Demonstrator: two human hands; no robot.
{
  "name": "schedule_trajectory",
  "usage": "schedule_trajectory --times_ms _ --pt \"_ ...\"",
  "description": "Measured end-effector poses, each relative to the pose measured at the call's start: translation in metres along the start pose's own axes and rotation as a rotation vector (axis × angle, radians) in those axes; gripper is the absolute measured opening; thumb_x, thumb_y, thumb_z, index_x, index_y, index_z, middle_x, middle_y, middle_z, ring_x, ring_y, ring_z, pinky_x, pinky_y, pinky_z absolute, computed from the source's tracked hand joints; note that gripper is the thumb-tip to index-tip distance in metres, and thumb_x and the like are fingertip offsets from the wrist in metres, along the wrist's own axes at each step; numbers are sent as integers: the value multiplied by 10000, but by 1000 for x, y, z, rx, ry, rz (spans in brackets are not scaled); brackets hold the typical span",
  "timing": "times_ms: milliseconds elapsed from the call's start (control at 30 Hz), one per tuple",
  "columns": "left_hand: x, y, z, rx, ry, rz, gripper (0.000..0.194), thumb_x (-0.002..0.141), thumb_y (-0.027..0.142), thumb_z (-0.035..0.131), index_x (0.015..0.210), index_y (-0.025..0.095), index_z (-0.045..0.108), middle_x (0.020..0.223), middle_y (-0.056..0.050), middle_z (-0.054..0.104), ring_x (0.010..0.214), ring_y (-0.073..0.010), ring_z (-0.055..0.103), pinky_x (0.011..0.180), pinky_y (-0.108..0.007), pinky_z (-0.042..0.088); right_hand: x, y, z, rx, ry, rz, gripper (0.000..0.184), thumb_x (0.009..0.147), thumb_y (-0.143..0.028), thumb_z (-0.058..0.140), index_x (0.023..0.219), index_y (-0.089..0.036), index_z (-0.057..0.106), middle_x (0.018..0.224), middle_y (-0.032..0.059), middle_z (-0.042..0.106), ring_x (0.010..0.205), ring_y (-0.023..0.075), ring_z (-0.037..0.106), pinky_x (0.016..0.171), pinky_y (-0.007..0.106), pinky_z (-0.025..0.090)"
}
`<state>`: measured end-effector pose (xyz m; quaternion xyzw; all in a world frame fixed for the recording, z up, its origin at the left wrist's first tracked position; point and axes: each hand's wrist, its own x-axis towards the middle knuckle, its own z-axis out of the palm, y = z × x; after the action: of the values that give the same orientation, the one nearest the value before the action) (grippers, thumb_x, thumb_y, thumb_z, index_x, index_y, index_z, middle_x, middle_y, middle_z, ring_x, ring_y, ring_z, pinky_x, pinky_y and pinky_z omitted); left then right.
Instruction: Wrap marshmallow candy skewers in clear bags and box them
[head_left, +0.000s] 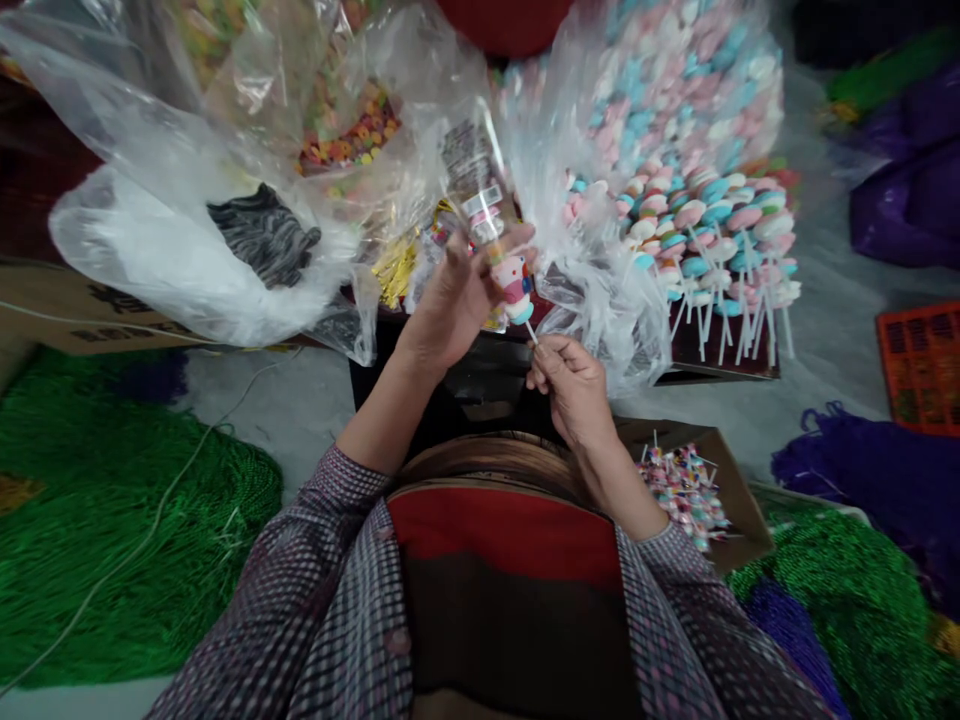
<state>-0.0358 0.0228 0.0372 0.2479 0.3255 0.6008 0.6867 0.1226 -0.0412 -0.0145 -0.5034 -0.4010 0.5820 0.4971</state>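
My left hand [457, 295] is raised in front of me with its fingers closed around a small clear wrapper sleeve [480, 190] pulled over a pink, white and blue marshmallow lollipop [514, 285]. My right hand [574, 385] sits just below it, pinching the lollipop's white stick between thumb and fingers. Both hands are above a dark box [480, 385] at my lap.
A large clear bag of lollipops on sticks [697, 220] lies ahead right. Other plastic bags [187, 220] of colourful sweets and a black item lie ahead left. A cardboard box of wrapped lollipops [686, 490] is at my right. Green [112, 500] and purple [885, 480] bead strands cover the floor.
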Motion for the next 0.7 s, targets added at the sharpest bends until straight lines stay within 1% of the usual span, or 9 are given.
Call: schedule_trajectory --times_ms 67,167,233,300,400,467,533,600,700 --pt "6 6 3 -10 53 58 349 953 579 653 1119 276 699 939 -47 725 1205 -275 704 937 -396 574 1 4 -2 -68 12 -24 334 809 -542 790 864 -228 695 526 -94 503 487 85 451 504 239 349" --pt "12 1 5 -8 97 98 213 986 448 655 916 250 687 691 5 590 932 -198 738 861 -347 578 2 9 -4 -227 45 -124 331 876 -564 714 893 -234 724 563 -78 505 519 96 441 525 256 356" --pt "13 -9 4 8 113 67 244 975 412 674 814 232 639 646 23 536 811 -163 721 787 -314 576 2 11 -3 -323 74 -197 347 915 -580 661 889 -241 732 583 -66 497 535 104 434 531 266 358" --pt "10 -20 3 29 103 25 267 955 403 701 780 225 607 648 28 545 750 -146 702 720 -290 563 3 10 -1 -360 81 -222 372 932 -596 632 879 -241 729 564 -67 476 522 105 425 520 267 351" --pt "7 -29 2 52 80 -7 270 940 423 712 792 226 602 644 35 552 692 -130 672 670 -269 550 4 6 2 -309 24 -145 418 953 -624 587 897 -232 720 504 -83 461 460 92 412 495 255 347" --pt "7 -28 1 52 92 -9 267 944 441 703 809 230 611 635 39 535 694 -131 672 674 -265 547 5 2 1 -267 -49 -90 424 937 -637 605 971 -231 719 535 -81 546 453 85 448 497 244 374" --pt "9 -25 1 37 109 7 253 964 422 678 811 231 615 635 38 519 699 -131 671 686 -268 541 4 0 -1 -276 -99 -79 421 880 -627 687 1023 -232 720 601 -70 631 479 82 497 511 236 403" --pt "9 -25 3 28 110 18 243 982 389 656 804 230 615 633 37 508 682 -126 654 692 -276 534 3 -2 -2 -310 -94 -70 401 844 -600 739 981 -224 726 609 -67 647 476 78 502 501 232 399" --pt "4 -33 7 40 84 -6 246 972 393 680 800 231 609 601 53 482 620 -110 596 716 -290 538 2 -1 3 -289 -64 -27 396 861 -608 717 865 -212 707 568 -69 616 424 69 469 459 233 362"
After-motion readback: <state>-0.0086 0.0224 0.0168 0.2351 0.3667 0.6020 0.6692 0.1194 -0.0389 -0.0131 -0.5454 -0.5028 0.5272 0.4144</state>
